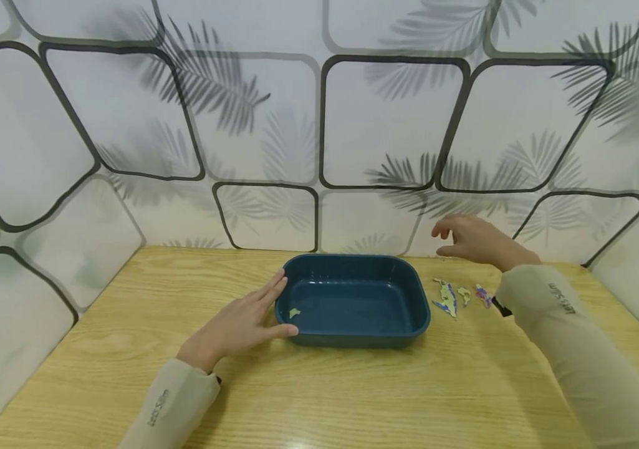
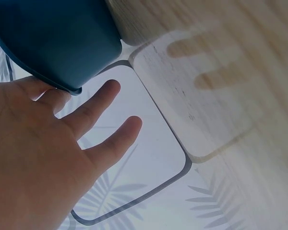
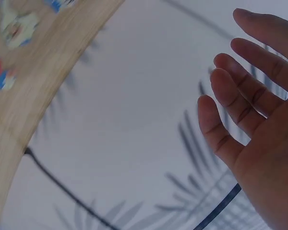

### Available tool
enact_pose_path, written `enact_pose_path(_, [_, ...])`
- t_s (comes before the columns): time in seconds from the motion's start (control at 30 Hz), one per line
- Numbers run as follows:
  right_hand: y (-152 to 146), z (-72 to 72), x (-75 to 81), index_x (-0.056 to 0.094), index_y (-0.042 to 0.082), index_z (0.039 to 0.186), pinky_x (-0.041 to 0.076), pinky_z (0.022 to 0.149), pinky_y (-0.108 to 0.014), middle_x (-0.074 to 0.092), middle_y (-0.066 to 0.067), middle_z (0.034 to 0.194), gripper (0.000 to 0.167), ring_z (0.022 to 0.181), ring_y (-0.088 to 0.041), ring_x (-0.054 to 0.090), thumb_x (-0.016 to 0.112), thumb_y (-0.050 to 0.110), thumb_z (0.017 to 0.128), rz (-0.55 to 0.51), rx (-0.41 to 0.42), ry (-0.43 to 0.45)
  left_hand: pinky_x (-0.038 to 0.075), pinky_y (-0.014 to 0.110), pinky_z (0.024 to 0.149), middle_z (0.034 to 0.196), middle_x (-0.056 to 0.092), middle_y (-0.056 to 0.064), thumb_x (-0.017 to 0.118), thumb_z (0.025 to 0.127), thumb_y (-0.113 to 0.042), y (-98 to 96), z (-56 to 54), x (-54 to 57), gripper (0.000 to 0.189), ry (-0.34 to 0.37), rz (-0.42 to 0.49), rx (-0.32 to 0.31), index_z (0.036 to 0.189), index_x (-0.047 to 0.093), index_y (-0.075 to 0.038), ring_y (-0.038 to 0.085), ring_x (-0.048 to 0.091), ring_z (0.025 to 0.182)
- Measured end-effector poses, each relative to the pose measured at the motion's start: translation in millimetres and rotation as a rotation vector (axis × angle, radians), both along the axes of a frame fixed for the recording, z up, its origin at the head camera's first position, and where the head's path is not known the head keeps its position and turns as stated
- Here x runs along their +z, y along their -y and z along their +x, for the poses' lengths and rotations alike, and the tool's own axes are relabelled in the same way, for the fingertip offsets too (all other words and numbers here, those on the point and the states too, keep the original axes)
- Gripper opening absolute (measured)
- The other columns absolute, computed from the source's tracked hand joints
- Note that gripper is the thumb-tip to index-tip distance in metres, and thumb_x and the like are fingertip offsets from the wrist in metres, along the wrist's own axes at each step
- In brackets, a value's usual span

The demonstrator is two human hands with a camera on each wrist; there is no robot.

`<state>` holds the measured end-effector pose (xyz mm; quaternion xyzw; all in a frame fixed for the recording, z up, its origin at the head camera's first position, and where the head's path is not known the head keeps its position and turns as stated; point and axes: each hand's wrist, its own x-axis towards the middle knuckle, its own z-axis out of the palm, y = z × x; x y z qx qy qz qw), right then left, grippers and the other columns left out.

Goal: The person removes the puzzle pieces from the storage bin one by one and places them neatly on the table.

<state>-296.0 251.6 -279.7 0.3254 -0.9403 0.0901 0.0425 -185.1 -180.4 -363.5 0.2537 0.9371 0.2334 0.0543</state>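
Note:
A dark blue rectangular basin (image 1: 353, 305) stands on the table, with a small pale green scrap (image 1: 294, 312) inside at its left end. My left hand (image 1: 240, 324) rests at the basin's left rim, thumb at the near corner and fingers spread along the side. In the left wrist view, two fingertips (image 2: 113, 87) extend free below the rim. Beyond the basin's right end, my right hand (image 1: 473, 240) is raised near the back wall. Its fingers are loosely bent, and the right wrist view shows nothing in the palm (image 3: 269, 148).
Right of the basin lie a jagged green-and-blue scrap (image 1: 447, 298), a smaller pale green scrap (image 1: 464, 295) and a purple-and-red scrap (image 1: 484, 295), beneath my right forearm's side. A patterned wall (image 1: 274, 218) bounds the wooden table (image 1: 319, 393) at the back and sides.

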Motion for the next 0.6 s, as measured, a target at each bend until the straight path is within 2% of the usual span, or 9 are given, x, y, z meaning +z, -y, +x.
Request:
enact_pose_path(0.3, [45.2,2.2,4.7,0.071,-0.004,0.111,0.053,0.072,-0.046,0.067,-0.017,0.104,0.026,0.08,-0.025,0.061,0.075,0.009,0.089,-0.031,0.073,0.011,0.031,0.059,0.114,0.17,0.006,0.006,0.06,0.096,-0.061,-0.3,0.3,1.0,0.098,0.011,0.0,0.006,0.162,0.017,-0.004,0.038,0.029,0.147])
enact_pose_path(0.6, [64.0,-0.2,1.2,0.071,-0.004,0.112,0.053,0.072,-0.045,0.067,-0.019,0.106,0.027,0.079,-0.024,0.062,0.077,0.008,0.089,-0.046,0.103,0.028,0.031,0.058,0.114,0.17,0.006,0.008,0.061,0.096,-0.06,-0.2,-0.2,1.1,0.097,-0.004,-0.006,-0.001,0.162,0.018,-0.003,0.038,0.029,0.147])
